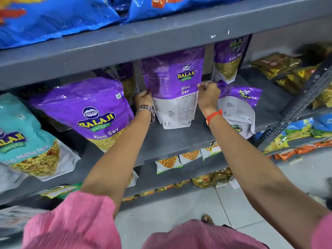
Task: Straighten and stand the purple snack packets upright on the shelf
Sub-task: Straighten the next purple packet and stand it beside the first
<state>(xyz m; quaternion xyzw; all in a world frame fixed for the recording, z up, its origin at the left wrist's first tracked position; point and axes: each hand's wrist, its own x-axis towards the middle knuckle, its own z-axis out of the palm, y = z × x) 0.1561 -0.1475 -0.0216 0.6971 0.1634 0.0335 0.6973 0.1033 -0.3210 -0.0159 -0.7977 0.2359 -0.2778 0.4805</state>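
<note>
A purple Aloo Sev packet point(175, 87) stands upright in the middle of the grey shelf point(172, 141), its back panel facing me. My left hand point(142, 98) grips its left edge and my right hand point(208, 95) grips its right edge. Another purple packet point(239, 108) lies flat on the shelf just right of my right hand. A third point(227, 60) stands upright at the back right. A large purple packet point(88, 112) leans at the left, with one more purple packet point(125, 78) partly hidden behind it.
A teal Mitha Mix packet point(28, 141) leans at the far left. Blue bags point(53, 17) overhang the shelf above. Yellow and brown packets point(280, 67) fill the right-hand rack. Lower shelves hold small snack packs point(168, 163). Tiled floor lies below.
</note>
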